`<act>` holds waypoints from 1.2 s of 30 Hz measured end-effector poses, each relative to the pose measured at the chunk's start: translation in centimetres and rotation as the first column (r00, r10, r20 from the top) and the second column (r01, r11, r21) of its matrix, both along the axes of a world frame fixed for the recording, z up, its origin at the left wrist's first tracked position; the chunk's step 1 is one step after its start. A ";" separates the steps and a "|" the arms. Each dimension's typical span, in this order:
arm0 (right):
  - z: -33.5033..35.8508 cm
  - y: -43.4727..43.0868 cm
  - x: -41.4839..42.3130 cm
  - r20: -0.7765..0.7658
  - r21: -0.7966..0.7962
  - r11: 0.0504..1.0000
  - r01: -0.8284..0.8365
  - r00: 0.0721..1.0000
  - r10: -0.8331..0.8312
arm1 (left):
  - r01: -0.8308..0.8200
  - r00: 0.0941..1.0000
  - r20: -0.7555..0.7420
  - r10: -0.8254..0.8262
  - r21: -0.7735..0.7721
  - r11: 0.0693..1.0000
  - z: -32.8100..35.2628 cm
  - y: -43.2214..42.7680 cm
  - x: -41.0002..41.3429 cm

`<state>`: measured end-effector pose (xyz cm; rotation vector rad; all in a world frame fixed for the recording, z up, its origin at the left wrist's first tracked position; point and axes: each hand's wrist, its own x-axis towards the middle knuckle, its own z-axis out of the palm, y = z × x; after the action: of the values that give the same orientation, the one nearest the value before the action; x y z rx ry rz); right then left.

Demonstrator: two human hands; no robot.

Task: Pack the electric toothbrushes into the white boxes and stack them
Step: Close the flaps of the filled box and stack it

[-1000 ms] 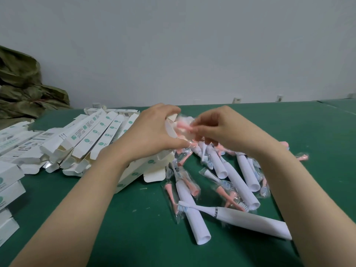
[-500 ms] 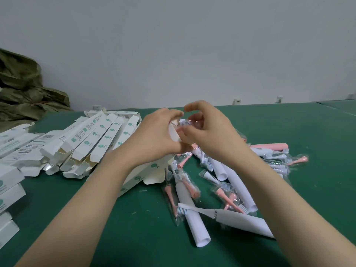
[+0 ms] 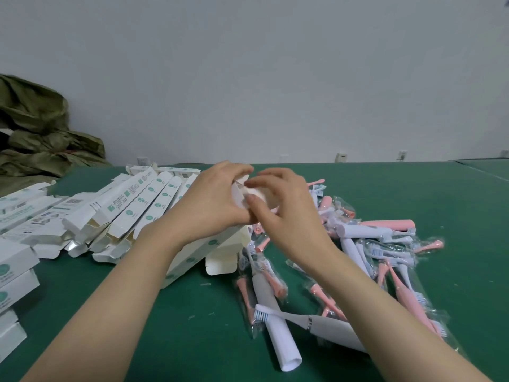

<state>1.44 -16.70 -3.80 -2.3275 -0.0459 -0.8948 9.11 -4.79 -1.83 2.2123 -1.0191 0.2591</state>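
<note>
Box (image 3: 192, 257) mouth covered by left hand (image 3: 212, 205), right hand (image 3: 289, 216), contents unseen

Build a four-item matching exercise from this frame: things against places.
Things
1. held box
2. olive cloth
3. pink toothbrush handle
4. stacked boxes

Places
a. near left edge of the table
b. between left grip and right grip, raised at its top end
c. back left, beyond the table
d. far right side of the toothbrush pile

Pairs: 1-b, 2-c, 3-d, 4-a
</note>
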 end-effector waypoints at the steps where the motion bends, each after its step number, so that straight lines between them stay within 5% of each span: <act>1: 0.1 -0.2 -0.1 0.038 0.068 0.996 0.051 0.998 -0.054 | -0.005 1.000 0.012 0.005 -0.016 1.000 0.1 0.1 0.0; 4: 0.6 -1.1 -0.1 -0.110 0.338 0.936 0.093 0.992 -0.058 | -0.029 0.999 0.038 0.031 -0.054 0.998 0.4 0.3 0.0; 8: 1.0 -1.3 0.3 -0.232 0.659 0.752 -0.023 0.944 0.233 | -0.003 0.999 0.043 0.004 -0.029 1.000 0.2 -0.1 -0.1; 12: 0.9 -1.0 0.5 -0.224 0.674 0.739 0.004 0.954 0.200 | 0.006 1.000 0.025 -0.010 0.131 0.991 -1.0 -0.7 -0.2; 18: 0.6 -1.4 0.4 -0.123 0.745 0.664 -0.056 0.968 0.219 | -0.013 0.999 -0.038 0.003 -0.259 0.966 -1.6 -1.8 -0.4; 22: 0.3 -1.1 0.6 -0.008 0.835 0.528 -0.154 0.956 0.293 | -0.004 1.000 0.024 0.014 -0.359 0.933 -2.0 -2.3 -0.9; 26: 0.1 0.3 1.2 -0.056 0.827 0.547 -0.129 0.949 0.310 | -0.100 0.991 0.037 0.130 -0.449 0.888 -2.4 -3.0 -1.1; 28: -0.1 0.5 1.2 -0.016 0.841 0.523 -0.137 0.961 0.277 | -0.082 0.993 0.047 0.110 -0.405 0.911 -2.3 -2.9 -1.1; 33: -0.7 -0.4 1.0 0.068 0.847 0.508 -0.159 0.979 0.195 | -0.031 0.998 -0.053 0.033 0.051 0.998 -2.1 -1.3 0.0; 36: -0.7 -0.2 0.8 0.103 0.795 0.571 -0.206 0.973 0.206 | -0.149 0.987 -0.051 0.150 0.029 0.988 -2.0 -0.7 0.6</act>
<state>2.29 -16.93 -4.46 -1.4151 0.0759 -0.6014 9.74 -5.44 -3.84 2.3096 -0.8338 0.2541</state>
